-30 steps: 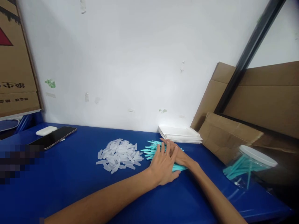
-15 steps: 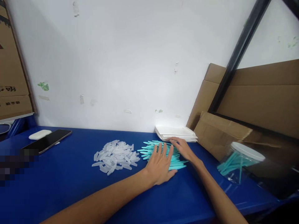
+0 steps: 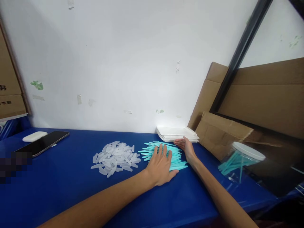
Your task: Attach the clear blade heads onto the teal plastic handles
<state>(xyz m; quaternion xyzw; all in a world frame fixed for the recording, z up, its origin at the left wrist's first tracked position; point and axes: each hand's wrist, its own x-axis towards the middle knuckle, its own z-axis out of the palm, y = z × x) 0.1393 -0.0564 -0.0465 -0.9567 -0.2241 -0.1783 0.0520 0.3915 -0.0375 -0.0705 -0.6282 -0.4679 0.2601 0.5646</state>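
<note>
A heap of thin turquoise plastic sticks with tapered ends [image 3: 175, 155] lies on the blue table [image 3: 78, 186]. My left hand [image 3: 159, 166] rests palm down over the near left part of the heap, its fingers spread, hiding some of the sticks. At the heap's right edge my right hand [image 3: 188, 150] stands on its side, fingers stretched out and turned toward the sticks, holding nothing. Left of the heap, a separate pile of small translucent white plastic pieces [image 3: 116, 156] is spread out; neither hand touches it.
Behind the sticks, white trays [image 3: 174, 132] are stacked against the wall. A clear jar with a white lid [image 3: 248, 151] holds more turquoise sticks at the right. Cardboard [image 3: 220, 133] leans behind it. A phone [image 3: 46, 143] and a white case [image 3: 34, 136] lie at the far left.
My right hand has turned from lying over the heap's far right side to standing upright along its right edge. My left hand stays on the sticks. The view has shifted slightly.
</note>
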